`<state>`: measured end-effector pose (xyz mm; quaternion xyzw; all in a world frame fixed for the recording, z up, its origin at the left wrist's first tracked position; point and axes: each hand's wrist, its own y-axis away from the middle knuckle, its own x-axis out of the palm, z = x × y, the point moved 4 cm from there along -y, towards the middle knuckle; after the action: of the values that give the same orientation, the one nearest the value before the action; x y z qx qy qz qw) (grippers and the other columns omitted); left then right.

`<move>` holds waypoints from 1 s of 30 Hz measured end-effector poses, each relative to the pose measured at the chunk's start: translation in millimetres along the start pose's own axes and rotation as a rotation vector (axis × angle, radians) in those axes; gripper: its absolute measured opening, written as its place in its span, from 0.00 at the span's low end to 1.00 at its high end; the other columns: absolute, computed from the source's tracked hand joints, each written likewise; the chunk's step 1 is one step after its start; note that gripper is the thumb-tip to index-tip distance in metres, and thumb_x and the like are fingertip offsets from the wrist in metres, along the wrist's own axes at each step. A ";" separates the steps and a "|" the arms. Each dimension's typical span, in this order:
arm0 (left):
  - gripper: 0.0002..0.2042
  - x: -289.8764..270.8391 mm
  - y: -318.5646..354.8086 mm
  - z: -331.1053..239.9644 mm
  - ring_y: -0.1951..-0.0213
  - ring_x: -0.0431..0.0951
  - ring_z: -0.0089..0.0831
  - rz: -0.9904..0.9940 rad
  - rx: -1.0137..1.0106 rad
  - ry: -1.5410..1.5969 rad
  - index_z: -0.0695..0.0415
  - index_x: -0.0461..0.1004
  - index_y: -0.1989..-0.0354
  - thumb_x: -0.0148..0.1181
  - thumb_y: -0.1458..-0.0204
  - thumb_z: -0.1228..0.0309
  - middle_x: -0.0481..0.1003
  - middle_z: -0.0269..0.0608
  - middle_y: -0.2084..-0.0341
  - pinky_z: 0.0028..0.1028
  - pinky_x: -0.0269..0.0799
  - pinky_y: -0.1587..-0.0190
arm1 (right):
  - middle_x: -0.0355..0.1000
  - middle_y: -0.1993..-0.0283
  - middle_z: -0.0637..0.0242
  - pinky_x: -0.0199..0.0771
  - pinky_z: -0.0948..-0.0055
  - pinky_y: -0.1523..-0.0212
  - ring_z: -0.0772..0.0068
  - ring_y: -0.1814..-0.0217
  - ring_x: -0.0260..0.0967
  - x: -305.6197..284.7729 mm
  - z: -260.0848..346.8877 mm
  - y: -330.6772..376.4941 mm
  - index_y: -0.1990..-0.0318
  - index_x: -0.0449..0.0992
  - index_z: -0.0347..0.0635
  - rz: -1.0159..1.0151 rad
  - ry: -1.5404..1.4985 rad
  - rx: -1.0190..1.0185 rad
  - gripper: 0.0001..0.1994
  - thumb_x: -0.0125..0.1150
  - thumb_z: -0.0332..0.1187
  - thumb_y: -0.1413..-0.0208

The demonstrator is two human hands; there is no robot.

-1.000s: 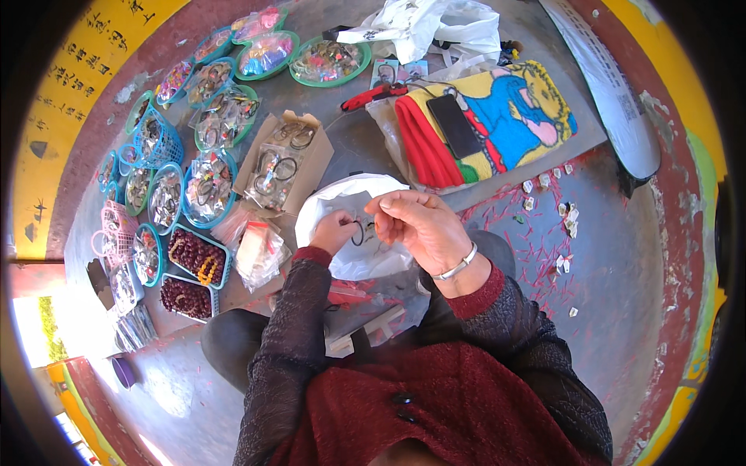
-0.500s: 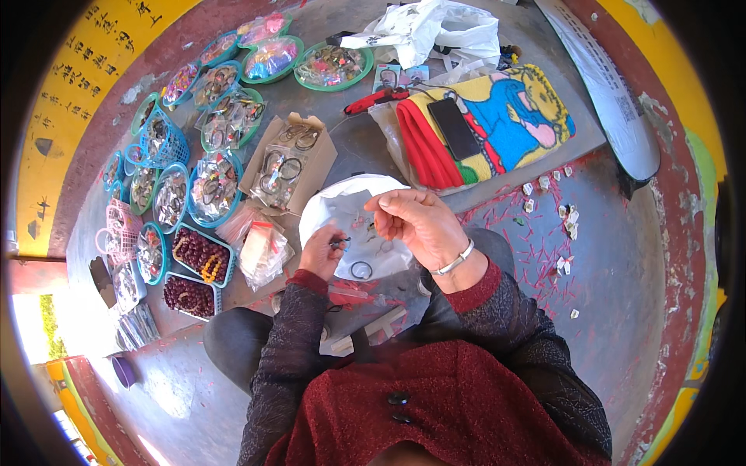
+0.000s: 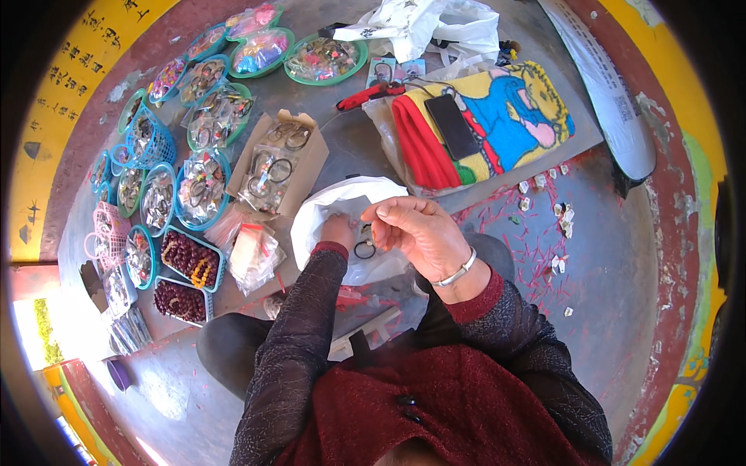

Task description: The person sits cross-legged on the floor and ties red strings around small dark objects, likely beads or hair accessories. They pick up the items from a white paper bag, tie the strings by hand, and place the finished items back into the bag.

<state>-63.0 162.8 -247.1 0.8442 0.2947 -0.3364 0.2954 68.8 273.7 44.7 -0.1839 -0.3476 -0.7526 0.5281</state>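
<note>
My left hand [image 3: 337, 230] reaches down into an open white plastic bag [image 3: 353, 190] in front of me; its fingers are blurred and partly hidden there. Above the bag's right side is my right hand [image 3: 420, 237], thumb and index finger pinched together, with a silver bangle on that wrist. What the pinch holds, if anything, is too small to make out. Inside the bag, between my hands, lies a thin dark ring-shaped band [image 3: 364, 249] among small pieces.
A cardboard box [image 3: 308, 175] of bagged bands, clear packets [image 3: 252, 260], several baskets and bead trays [image 3: 221, 283] stand left. Red-handled pliers [image 3: 365, 97] lie beyond the bag. A phone [image 3: 452, 128] rests on a folded towel [image 3: 505, 116]; red scraps litter the floor at right.
My left hand has moved forward and deeper into the white bag; the small dark piece earlier at its fingers no longer shows. My right hand stays pinched in nearly the same place.
</note>
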 end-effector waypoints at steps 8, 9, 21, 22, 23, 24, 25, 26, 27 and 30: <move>0.05 -60.9 56.3 -65.9 0.71 0.71 0.20 0.319 -0.245 1.235 0.60 0.69 0.71 0.57 0.52 0.73 0.73 0.36 0.72 0.18 0.68 0.69 | 0.71 0.76 0.67 0.65 0.80 0.71 0.77 0.73 0.67 -8.8 -0.5 -2.4 0.65 0.76 0.33 -0.002 0.027 -0.018 0.10 0.52 0.32 0.46; 0.04 -72.2 68.2 -73.3 0.71 0.71 0.20 0.321 -0.217 1.306 0.59 0.69 0.70 0.57 0.51 0.74 0.73 0.36 0.72 0.18 0.68 0.69 | 0.71 0.76 0.67 0.65 0.81 0.71 0.78 0.73 0.67 -8.3 -1.1 -2.6 0.65 0.76 0.34 0.004 0.034 -0.024 0.10 0.52 0.32 0.46; 0.01 -161.6 155.8 -119.5 0.70 0.71 0.27 0.323 0.037 1.688 0.57 0.67 0.69 0.50 0.48 0.75 0.73 0.43 0.69 0.21 0.66 0.67 | 0.73 0.68 0.71 0.65 0.81 0.74 0.80 0.69 0.69 -13.6 -41.5 -19.2 0.59 0.74 0.40 -0.041 0.639 0.056 0.12 0.54 0.34 0.50; 0.01 -168.1 161.4 -122.6 0.70 0.70 0.27 0.312 0.003 1.679 0.57 0.67 0.69 0.51 0.49 0.74 0.73 0.43 0.70 0.21 0.65 0.68 | 0.73 0.69 0.70 0.66 0.81 0.75 0.80 0.70 0.70 -17.0 -47.3 -23.1 0.61 0.75 0.40 -0.050 0.669 0.066 0.11 0.55 0.33 0.52; 0.02 -174.3 166.8 -125.1 0.71 0.70 0.27 0.302 -0.031 1.669 0.56 0.67 0.70 0.51 0.50 0.73 0.73 0.44 0.71 0.20 0.64 0.69 | 0.73 0.70 0.70 0.66 0.81 0.75 0.81 0.70 0.70 -19.2 -51.1 -26.1 0.62 0.75 0.39 -0.058 0.722 0.073 0.11 0.55 0.32 0.52; 0.03 -182.2 174.5 -127.3 0.71 0.70 0.27 0.298 -0.031 1.658 0.56 0.66 0.70 0.52 0.50 0.72 0.73 0.43 0.72 0.20 0.64 0.70 | 0.73 0.71 0.69 0.66 0.81 0.74 0.82 0.71 0.69 -18.1 -54.7 -28.9 0.63 0.76 0.39 -0.059 0.775 0.080 0.10 0.55 0.32 0.53; 0.03 -187.8 180.3 -130.0 0.71 0.70 0.27 0.301 -0.031 1.650 0.56 0.66 0.70 0.52 0.49 0.72 0.73 0.43 0.72 0.20 0.65 0.70 | 0.73 0.72 0.69 0.67 0.81 0.74 0.82 0.71 0.69 -20.8 -59.2 -32.2 0.64 0.76 0.38 -0.066 0.830 0.086 0.10 0.55 0.31 0.54; 0.04 -191.8 184.5 -130.2 0.71 0.70 0.27 0.305 -0.031 1.640 0.56 0.66 0.70 0.52 0.49 0.71 0.73 0.43 0.72 0.20 0.65 0.70 | 0.74 0.74 0.65 0.69 0.76 0.71 0.75 0.73 0.72 -27.2 -66.3 -39.3 0.68 0.77 0.40 -0.075 0.900 0.026 0.09 0.53 0.30 0.56; 0.03 -193.7 187.2 -127.1 0.71 0.70 0.26 0.304 0.003 1.644 0.56 0.66 0.70 0.52 0.49 0.71 0.73 0.43 0.72 0.20 0.65 0.70 | 0.74 0.73 0.63 0.70 0.74 0.70 0.71 0.72 0.72 -30.0 -70.4 -43.7 0.69 0.78 0.41 -0.067 1.054 -0.044 0.09 0.53 0.30 0.56; 0.02 -191.3 195.1 -103.4 0.72 0.70 0.25 0.261 0.063 1.653 0.56 0.66 0.68 0.51 0.48 0.74 0.73 0.42 0.72 0.20 0.66 0.70 | 0.74 0.69 0.57 0.70 0.65 0.62 0.55 0.67 0.71 -35.3 -88.2 -53.5 0.71 0.78 0.45 -0.069 1.458 -0.216 0.09 0.50 0.32 0.56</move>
<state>-1.1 50.5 15.4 0.8542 0.3068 0.4199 -0.0033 40.6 244.6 -56.6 0.3229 0.1622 -0.7300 0.5801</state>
